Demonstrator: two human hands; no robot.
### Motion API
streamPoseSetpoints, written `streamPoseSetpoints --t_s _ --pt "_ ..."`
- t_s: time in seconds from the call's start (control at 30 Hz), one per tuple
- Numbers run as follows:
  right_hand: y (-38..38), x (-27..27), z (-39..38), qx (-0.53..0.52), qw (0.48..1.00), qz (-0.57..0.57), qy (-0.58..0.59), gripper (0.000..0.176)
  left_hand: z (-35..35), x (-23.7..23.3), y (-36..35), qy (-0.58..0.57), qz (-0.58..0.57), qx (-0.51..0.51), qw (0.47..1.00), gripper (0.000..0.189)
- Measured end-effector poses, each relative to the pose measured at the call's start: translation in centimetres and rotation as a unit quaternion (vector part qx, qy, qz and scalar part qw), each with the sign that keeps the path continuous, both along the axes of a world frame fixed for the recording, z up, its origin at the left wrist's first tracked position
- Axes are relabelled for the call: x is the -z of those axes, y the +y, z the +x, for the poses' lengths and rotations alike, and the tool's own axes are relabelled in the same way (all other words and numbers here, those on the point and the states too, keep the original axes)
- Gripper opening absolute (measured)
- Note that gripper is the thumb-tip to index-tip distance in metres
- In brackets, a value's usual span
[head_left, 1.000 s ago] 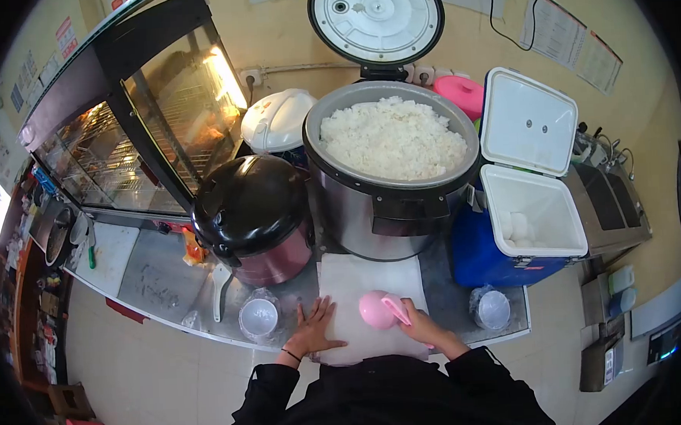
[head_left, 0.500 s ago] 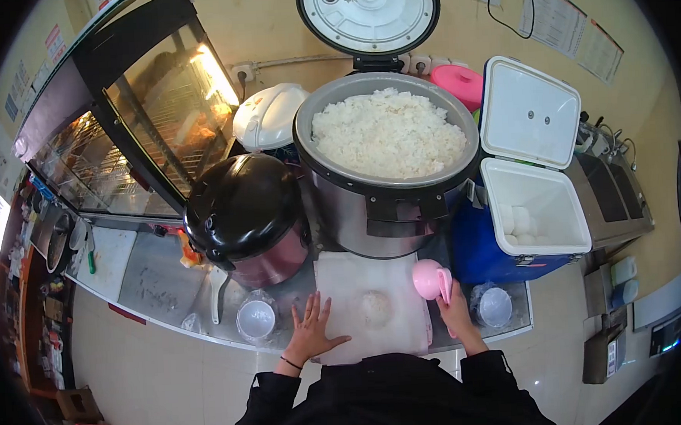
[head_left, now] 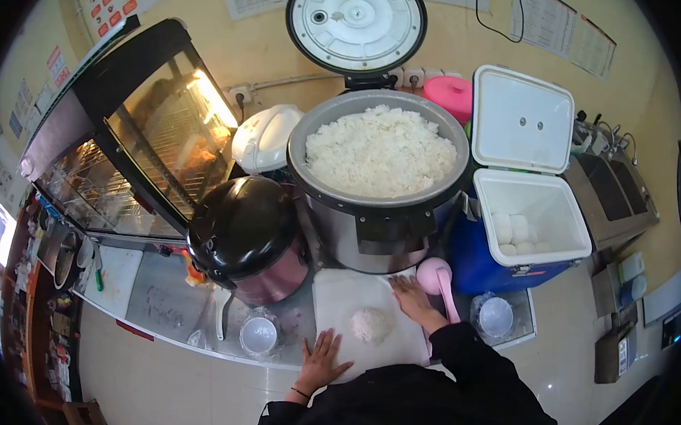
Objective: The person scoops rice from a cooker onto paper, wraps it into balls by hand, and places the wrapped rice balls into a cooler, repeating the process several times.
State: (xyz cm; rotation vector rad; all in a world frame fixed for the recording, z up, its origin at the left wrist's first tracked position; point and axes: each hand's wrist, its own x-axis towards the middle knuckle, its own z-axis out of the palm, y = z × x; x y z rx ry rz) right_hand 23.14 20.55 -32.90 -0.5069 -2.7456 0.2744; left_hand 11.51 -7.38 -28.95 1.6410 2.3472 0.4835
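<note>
A mound of white rice [head_left: 371, 325] lies on white paper sheets [head_left: 337, 290] at the counter's front. My left hand [head_left: 322, 358] is open, fingers spread at the paper's left edge. On the right part of the paper, my right hand [head_left: 414, 299] lies open with nothing in it. Just beyond it, a pink scoop [head_left: 435, 277] rests with its handle pointing toward me. Behind the paper stands a large open cooker [head_left: 341, 232] full of rice [head_left: 380, 150].
Plastic-wrapped bowls [head_left: 260, 335] [head_left: 495, 317] flank the paper. A closed black and pink cooker [head_left: 270, 270] stands left, beside a white rice paddle [head_left: 222, 311]. Wrapped white portions [head_left: 515, 230] sit inside the open blue cooler [head_left: 474, 255]. A lit display warmer [head_left: 175, 136] is at the far left.
My right hand has let go of the pink scoop and moved left onto the paper. My left hand has shifted slightly right and nearer my body. The camera view has tilted up.
</note>
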Motion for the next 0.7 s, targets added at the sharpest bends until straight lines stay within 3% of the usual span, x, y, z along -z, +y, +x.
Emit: streamPoseSetpoints --t_s 0.13,0.2,0.27,0.33,0.43,0.47,0.53,0.63,0.67,0.7 --pt "-0.4 0.0 0.9 0.012 0.996 -0.08 0.041 0.039 -2.2 -2.7 1.8 -0.081 -0.134 -0.014 0.988 0.064" --pt "-0.5 0.0 1.4 -0.003 0.989 -0.1 0.109 0.041 -3.8 -2.4 4.4 0.02 -0.001 -0.039 0.999 0.061" --pt "-0.7 -0.2 1.8 -0.017 0.98 -0.121 0.157 0.043 -4.7 -5.0 9.1 0.089 0.108 -0.025 0.99 0.059" --pt "-1.2 -0.4 2.6 -0.027 0.972 -0.142 0.183 0.042 -5.7 -4.3 13.1 0.178 0.143 0.025 0.973 0.043" --pt "-2.7 -1.6 2.9 0.079 0.903 -0.32 0.275 0.039 -6.6 -4.7 15.9 0.107 -0.149 0.135 0.974 0.026" --pt "-2.2 -1.7 3.0 0.109 0.892 -0.345 0.272 0.039 -6.5 -3.7 15.6 0.126 -0.048 0.153 0.979 0.02" --pt "-1.4 -1.8 3.2 0.171 0.862 -0.399 0.261 0.041 -5.6 -3.1 14.9 0.068 -0.004 0.168 0.984 0.02" --pt "2.3 0.4 3.9 0.065 0.884 -0.461 0.043 0.042 -3.9 -3.1 13.5 0.02 0.004 0.211 0.977 0.023" --pt "2.9 0.4 4.1 0.052 0.894 -0.443 0.047 0.031 -3.2 -2.3 12.5 0.025 0.033 0.223 0.974 0.025" --pt "3.1 0.6 3.9 0.065 0.867 -0.49 0.071 0.027 -2.6 -1.7 11.7 0.029 0.062 0.235 0.97 0.028"
